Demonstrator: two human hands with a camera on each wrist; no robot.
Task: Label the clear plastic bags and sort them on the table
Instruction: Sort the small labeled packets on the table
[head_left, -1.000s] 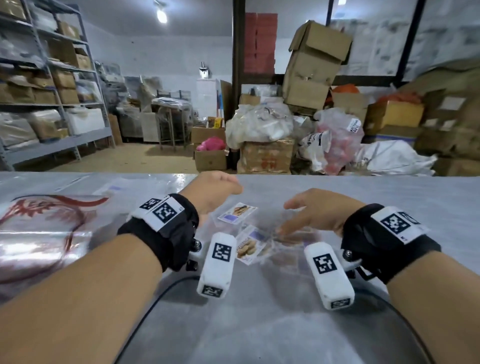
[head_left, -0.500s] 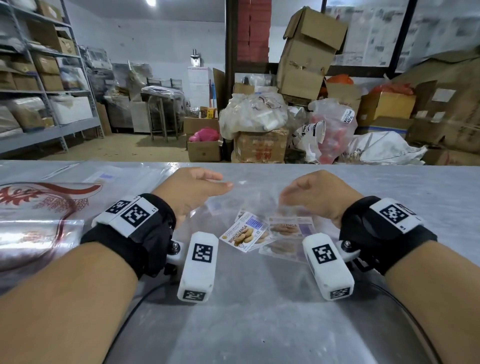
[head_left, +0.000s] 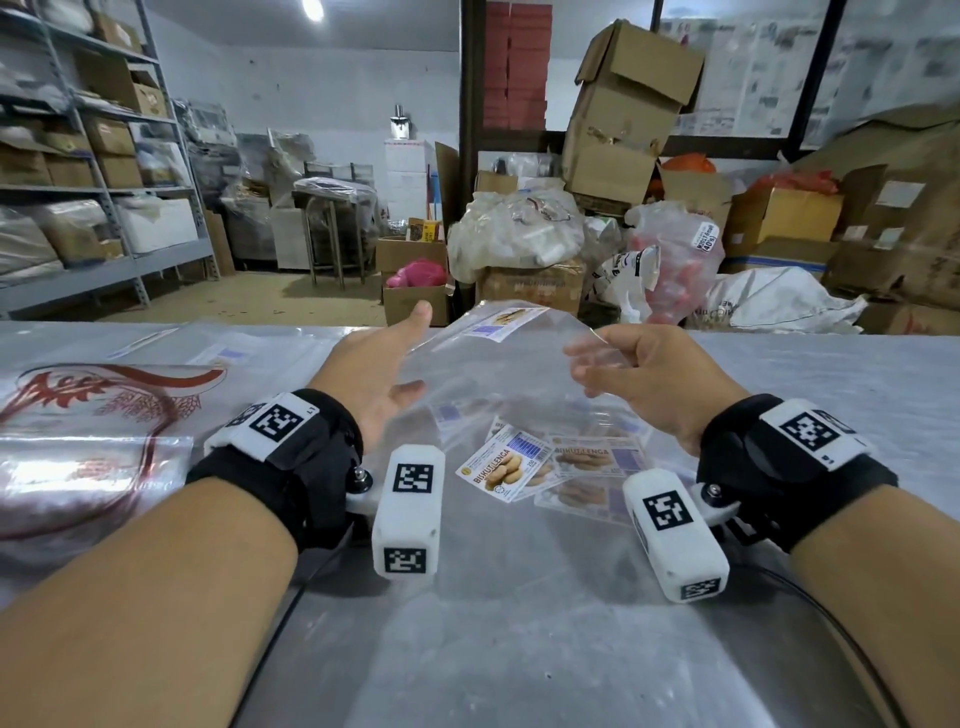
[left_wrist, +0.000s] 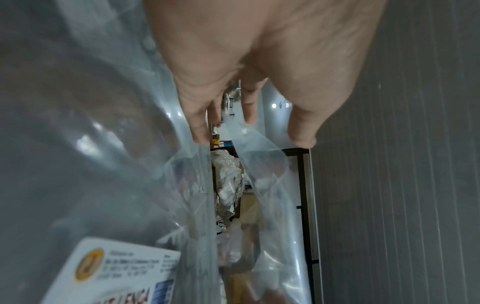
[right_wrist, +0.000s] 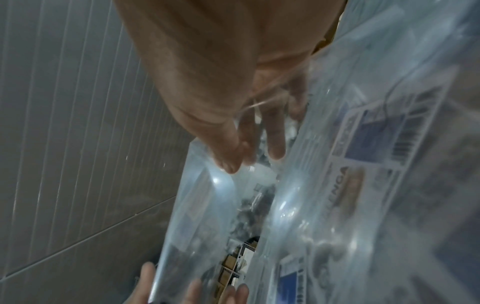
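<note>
Lifting a labelled bag at frame centre

We raise the clear bag (head_left: 498, 358) off the worktop (head_left: 519, 623); left hand (head_left: 374, 374) fingers released, right hand (head_left: 649, 379) fingers curled, grip unclear; we'd best keep it taut.

head forward-down, wrists close along fingers

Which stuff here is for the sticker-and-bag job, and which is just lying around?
For the job:
clear bag, between left hand and right hand
biscuit labels
table

Just lying around:
cardboard boxes
shelves
pink bag
</note>
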